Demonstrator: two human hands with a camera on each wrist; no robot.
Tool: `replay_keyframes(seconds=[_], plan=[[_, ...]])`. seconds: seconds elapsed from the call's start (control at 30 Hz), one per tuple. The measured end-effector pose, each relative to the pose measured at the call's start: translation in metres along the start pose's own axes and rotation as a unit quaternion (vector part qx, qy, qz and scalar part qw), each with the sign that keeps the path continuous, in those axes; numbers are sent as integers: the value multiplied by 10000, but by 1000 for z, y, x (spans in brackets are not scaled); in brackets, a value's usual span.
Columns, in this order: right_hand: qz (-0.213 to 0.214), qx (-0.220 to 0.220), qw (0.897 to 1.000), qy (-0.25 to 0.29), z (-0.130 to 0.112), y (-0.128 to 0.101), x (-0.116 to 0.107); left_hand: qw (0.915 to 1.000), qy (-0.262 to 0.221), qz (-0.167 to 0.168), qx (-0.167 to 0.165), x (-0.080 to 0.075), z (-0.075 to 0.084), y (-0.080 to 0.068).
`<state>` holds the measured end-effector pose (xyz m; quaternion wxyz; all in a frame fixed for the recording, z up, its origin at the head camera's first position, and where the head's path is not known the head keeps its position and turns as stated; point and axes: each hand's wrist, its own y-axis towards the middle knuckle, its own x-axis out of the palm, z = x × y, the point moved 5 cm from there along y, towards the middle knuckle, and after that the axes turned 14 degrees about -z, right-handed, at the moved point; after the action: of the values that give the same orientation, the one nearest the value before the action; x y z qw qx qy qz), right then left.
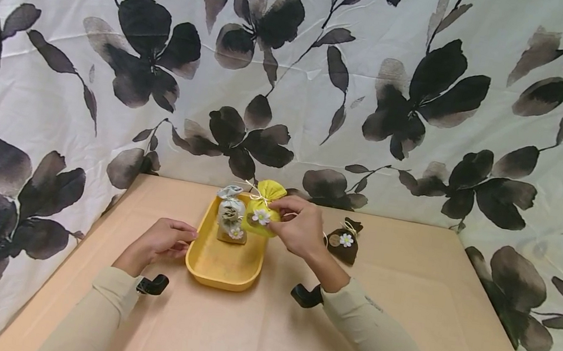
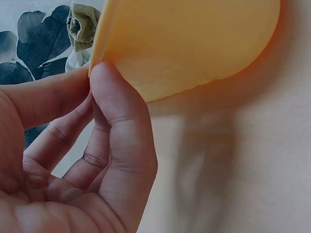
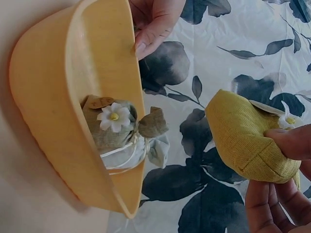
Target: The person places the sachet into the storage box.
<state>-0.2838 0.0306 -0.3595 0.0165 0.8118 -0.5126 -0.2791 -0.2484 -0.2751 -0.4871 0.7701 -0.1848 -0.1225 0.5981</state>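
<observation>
2 pouches sit in the yellow tray point(image 1: 221, 279) already: pale pouch point(image 3: 124, 158), olive pouch point(image 3: 99, 133). 2 left out: yellow pouch point(image 1: 270, 190), pinched in the right hand's point(image 1: 301, 228) fingers, held up around the tray's right edge, and dark pouch point(image 1: 348, 253) on the table point(image 1: 402, 316). Left hand point(image 1: 157, 242) pinches the rim point(image 2: 104, 34), btw.

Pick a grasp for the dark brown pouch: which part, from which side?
Pinch the dark brown pouch across its wide body, below the tied neck, probably from the person's right: the right hand with the yellow pouch crowds its left. The white flower is on its front, so the sides look safer.
</observation>
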Motion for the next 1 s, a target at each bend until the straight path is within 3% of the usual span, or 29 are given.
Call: replay_keyframes(seconds=[0.23,0.47,1.0], plan=[[179,99,9993,-322,-3,3,7,10000,3,-68,-12,0,-1,-2],[432,-218,9976,-502,-6,6,15,10000,-5,-70,-14,-2,-1,-5],[878,-293,9835,-1552,3,14,22,10000,-43,-39,-22,-3,-2,-3]])
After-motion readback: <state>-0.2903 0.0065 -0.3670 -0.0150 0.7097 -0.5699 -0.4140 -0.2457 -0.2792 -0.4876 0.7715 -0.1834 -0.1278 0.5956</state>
